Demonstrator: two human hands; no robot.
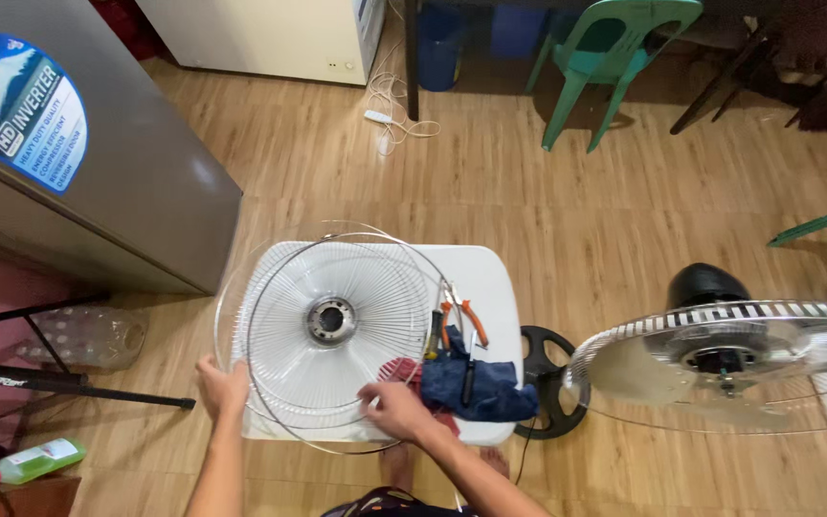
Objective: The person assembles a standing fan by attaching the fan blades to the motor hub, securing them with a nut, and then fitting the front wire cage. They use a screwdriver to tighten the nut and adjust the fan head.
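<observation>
A round wire fan guard point(329, 325) lies flat on a white plastic stool point(490, 278), with a thin metal rim ring around it. My left hand point(222, 387) grips the guard's near left edge. My right hand point(391, 410) rests on the near right part of the rim, fingers curled over the wire. Right of the guard on the stool lie orange-handled pliers point(463, 321), a dark screwdriver point(468, 375), a blue cloth point(479, 388) and a red cloth point(404, 371).
A standing fan head point(729, 359) with its rear guard and black motor is at the right, a black ring point(546, 356) on the floor beside the stool. A grey refrigerator point(78, 144) stands at the left, a clear bottle point(98, 335) and green bottle point(35, 461) below it. Green chairs are behind.
</observation>
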